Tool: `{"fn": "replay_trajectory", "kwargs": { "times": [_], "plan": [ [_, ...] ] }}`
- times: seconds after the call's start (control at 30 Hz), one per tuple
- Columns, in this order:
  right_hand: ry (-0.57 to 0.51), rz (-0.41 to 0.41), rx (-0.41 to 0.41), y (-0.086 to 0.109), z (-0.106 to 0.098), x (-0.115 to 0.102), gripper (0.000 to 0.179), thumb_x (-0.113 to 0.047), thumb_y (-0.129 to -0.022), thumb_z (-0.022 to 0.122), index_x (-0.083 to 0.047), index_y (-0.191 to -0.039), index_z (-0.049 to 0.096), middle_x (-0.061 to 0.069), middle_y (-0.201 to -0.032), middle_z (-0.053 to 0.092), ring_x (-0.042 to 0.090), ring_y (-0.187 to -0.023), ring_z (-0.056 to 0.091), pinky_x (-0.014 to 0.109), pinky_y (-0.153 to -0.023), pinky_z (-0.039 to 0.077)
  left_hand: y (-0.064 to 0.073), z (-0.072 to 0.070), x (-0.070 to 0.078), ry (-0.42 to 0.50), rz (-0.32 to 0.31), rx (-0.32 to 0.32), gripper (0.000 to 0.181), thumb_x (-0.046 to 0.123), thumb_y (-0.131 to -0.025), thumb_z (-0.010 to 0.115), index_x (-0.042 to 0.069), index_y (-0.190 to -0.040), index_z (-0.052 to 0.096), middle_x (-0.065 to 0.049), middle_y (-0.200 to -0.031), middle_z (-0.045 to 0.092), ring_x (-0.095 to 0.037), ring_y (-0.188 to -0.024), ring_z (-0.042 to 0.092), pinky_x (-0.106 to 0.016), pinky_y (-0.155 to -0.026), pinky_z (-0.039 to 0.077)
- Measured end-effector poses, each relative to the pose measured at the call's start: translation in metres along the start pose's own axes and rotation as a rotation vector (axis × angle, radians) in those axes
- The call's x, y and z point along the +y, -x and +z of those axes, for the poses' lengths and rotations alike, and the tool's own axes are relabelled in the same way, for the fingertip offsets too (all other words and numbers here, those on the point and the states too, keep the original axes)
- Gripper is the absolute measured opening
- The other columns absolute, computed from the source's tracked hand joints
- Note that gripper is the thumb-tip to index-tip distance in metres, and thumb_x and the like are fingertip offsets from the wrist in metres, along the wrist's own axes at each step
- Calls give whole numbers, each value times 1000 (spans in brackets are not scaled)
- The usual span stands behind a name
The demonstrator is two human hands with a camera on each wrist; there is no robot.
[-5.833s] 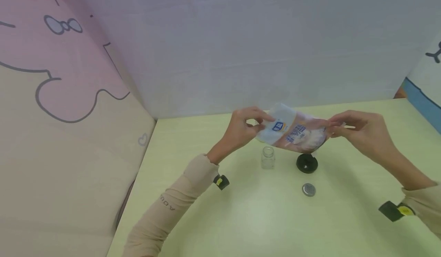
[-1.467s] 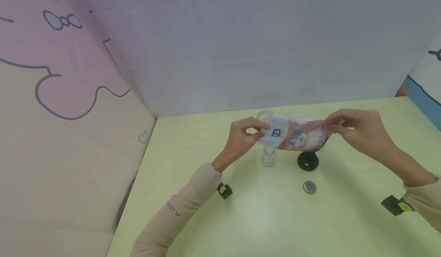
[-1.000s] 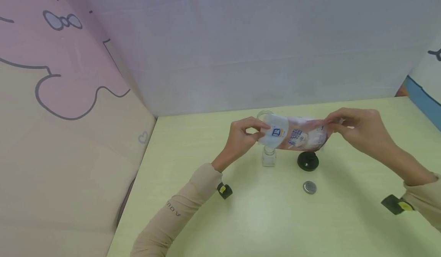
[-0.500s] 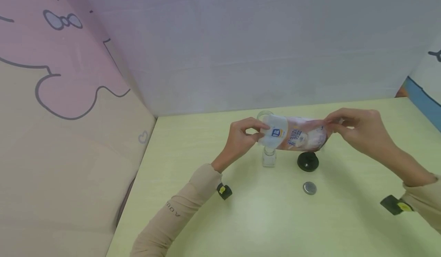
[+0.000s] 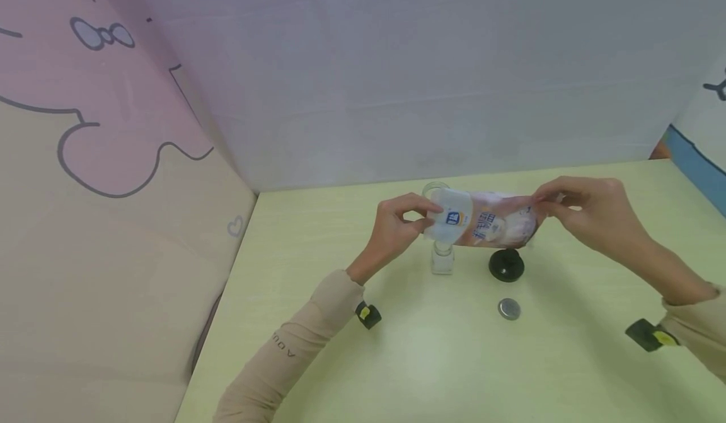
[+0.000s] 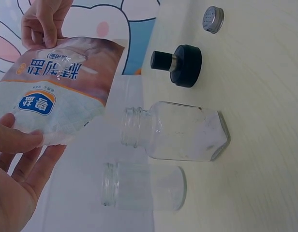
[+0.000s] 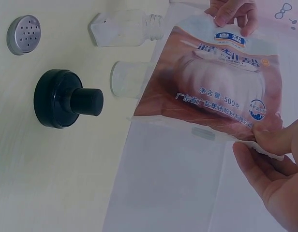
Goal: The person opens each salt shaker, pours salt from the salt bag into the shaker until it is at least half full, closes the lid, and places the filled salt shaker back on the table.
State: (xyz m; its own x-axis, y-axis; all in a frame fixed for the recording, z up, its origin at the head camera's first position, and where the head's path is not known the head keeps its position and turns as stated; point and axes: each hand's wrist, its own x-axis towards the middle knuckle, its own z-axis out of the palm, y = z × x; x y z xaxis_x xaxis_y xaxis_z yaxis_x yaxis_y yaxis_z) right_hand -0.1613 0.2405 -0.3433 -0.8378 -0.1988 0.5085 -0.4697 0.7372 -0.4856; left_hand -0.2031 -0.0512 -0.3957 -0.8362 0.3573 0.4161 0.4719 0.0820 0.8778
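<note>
Between the two hands hangs a printed bag of salt [image 5: 493, 221], its label facing the head camera, held sideways above the table. My left hand [image 5: 397, 231] pinches the pale blue end with thumb and fingers. The brown end is pinched by my right hand [image 5: 595, 215]. Just below the bag's left part stands an uncapped square glass bottle [image 6: 183, 130], white salt lying at its bottom. In the left wrist view, a lower corner of the bag is close over the bottle's mouth. Behind it, partly covered by the bag in the head view, is a second glass jar [image 6: 149, 186].
A black lid with a tall knob [image 5: 507, 265] sits on the pale table [image 5: 408, 347] to the right of the bottle. Nearer the person lies a perforated metal shaker cap [image 5: 508, 309]. A cloth-like wall [image 5: 397, 95] rises behind the table, with a printed one on the left.
Since the oldest frame, my left hand and the bag's blue end have come down a little, leaving the bag more level. More white shows in the bottle. The last second shows almost no movement.
</note>
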Motion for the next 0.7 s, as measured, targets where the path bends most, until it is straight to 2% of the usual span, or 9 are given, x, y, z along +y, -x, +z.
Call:
{"fn": "replay_trajectory", "kwargs": {
  "times": [0.37,0.7],
  "plan": [
    [19,-25,3,0,-2,-1,23,10,-72,74,-9,-83,73,3,-79,71,-17,-65,53,4,-56,41,1,0,1,18,2,4,27,-18,-77,62,0,-94,73,-7,-98,69,-14,-94,62,-30,-66,59],
    [24,-40,-3,-1,-3,-2,23,10,-72,73,-10,-83,72,2,-78,70,-16,-65,53,6,-54,40,1,0,1,31,21,7,27,-19,-77,62,-1,-93,72,-7,-96,69,-14,-94,62,-32,-67,59]
  ]
}}
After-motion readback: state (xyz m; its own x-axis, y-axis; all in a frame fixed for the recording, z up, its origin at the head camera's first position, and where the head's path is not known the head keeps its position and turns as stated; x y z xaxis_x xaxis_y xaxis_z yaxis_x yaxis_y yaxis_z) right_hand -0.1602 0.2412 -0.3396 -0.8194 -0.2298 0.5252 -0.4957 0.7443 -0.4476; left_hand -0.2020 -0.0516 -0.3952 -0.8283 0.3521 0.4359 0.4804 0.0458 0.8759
